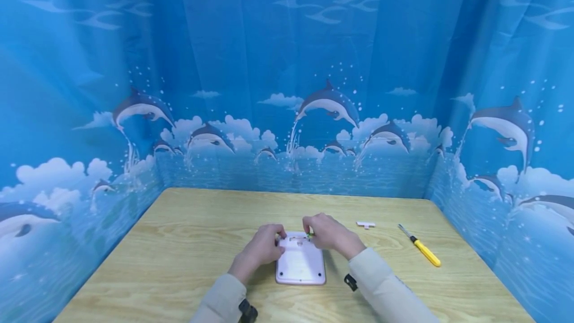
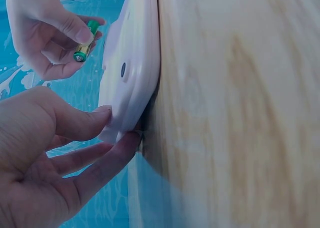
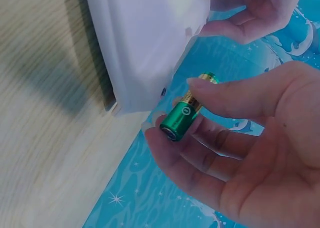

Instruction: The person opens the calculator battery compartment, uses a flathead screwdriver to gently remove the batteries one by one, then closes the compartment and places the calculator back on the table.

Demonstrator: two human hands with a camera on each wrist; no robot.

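Note:
A flat pale-pink device (image 1: 300,265) lies on the table with its underside up, dark round feet showing at the corners and a battery compartment (image 1: 298,239) uncovered near its far edge. My left hand (image 1: 264,244) grips the device at its far left corner, thumb on the upper face and fingers at the edge below. Over the far right part, my right hand (image 1: 329,233) pinches a green and gold battery (image 3: 182,115) between thumb and fingers. In the right wrist view the battery is apart from the device. The compartment's inside is too small to make out.
Right of the device lies a small pale-pink cover with a tab (image 1: 365,225). Farther right is a screwdriver (image 1: 421,246) with a yellow handle. The wooden table (image 1: 202,218) is bordered by a blue dolphin-print curtain (image 1: 287,173) at the back and sides.

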